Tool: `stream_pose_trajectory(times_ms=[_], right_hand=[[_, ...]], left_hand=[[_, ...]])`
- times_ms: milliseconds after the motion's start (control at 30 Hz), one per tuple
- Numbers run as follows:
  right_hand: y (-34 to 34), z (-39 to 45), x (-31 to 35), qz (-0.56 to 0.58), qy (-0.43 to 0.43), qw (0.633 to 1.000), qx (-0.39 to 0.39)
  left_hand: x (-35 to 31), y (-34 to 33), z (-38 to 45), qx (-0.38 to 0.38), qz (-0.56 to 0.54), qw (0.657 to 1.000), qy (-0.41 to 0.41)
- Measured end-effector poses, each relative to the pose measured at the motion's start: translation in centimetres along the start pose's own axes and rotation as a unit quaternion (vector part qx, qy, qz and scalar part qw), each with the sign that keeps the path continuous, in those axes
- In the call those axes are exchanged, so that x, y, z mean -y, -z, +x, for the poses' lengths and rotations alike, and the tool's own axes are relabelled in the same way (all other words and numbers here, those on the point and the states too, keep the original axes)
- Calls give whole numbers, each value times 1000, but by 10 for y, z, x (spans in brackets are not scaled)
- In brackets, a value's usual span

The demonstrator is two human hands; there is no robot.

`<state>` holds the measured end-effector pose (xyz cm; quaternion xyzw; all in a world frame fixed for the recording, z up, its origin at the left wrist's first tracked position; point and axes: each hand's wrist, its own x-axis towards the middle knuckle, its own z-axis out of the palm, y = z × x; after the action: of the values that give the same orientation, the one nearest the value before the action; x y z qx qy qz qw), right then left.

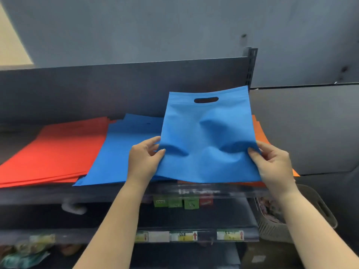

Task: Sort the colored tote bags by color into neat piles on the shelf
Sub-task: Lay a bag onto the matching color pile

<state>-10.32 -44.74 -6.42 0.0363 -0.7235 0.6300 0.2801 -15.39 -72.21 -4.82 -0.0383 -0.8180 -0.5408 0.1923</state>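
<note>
I hold a blue tote bag [208, 136] with a cut-out handle above the top shelf [38, 195], its handle end pointing away from me. My left hand [144, 162] pinches its left edge and my right hand [272, 164] pinches its right edge. On the shelf lies a red pile [54, 150] at the left and a blue pile [120, 152] in the middle. An orange pile [260, 133] lies at the right, mostly hidden under the held bag.
The shelf's dark back panel [116, 90] and a slotted upright post [251, 66] stand behind the piles. Lower shelves hold packaged goods and price tags [184, 235]. A plastic basket [291, 216] hangs at the right of the shelving.
</note>
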Motion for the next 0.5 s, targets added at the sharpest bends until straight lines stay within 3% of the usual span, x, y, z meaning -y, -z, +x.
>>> stream_pose_trajectory(times_ms=[267,400,500], right_hand=[[-98,10,12,-179,31,979,91],[-145,14,10,-278,37,953,112],[-169,15,4,-395,-2,908,136]], left_hand=[[43,100,17,-105,63,993,8],[58,134,27,-100,117,988,18],[68,145,35,-45,229,972,22]])
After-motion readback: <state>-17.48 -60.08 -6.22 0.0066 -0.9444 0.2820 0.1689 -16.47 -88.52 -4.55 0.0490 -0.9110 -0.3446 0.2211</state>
